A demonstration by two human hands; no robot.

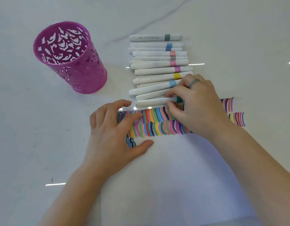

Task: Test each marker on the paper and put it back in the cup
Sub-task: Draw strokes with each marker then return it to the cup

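Green-banded marker [155,101] lies nearest me in the row of markers [159,62], right at the far edge of the paper [165,168]. My right hand [194,101] is pinching it near the coloured band, thumb on the near side, fingertips on the far side. It looks not yet lifted, body level on the bench [35,144]. My left hand [115,128] lies relaxed on the paper's left part with fingers spread, holding nothing, pinning the sheet.

Step in hand, as I read it: pick this 1 up for its test stroke. To do it well:
- lift straight up so the neighbours don't roll
- keep my left hand down so the paper can't slide
- uncap, then add the stroke to the short 3rd row of strokes [131,142] at lower left
- recap before dropping it in the cup [85,79]

Materials: markers have matte white bodies, stubby, each with 1 colour band (grey, blue, pink, purple, yellow seen). They lie parallel, touching or overlapping, and will likely roll if nudged. Paper is thin plain white with 2 full rows of short curved strokes. Cup is magenta, upright, a cylinder with cut-out leaf pattern, rigid-looking; no markers inside it that I can see; it stands left of the row, apart from it. Bench is glossy white marble-look, so slippery. Ring [194,82] on my right hand.
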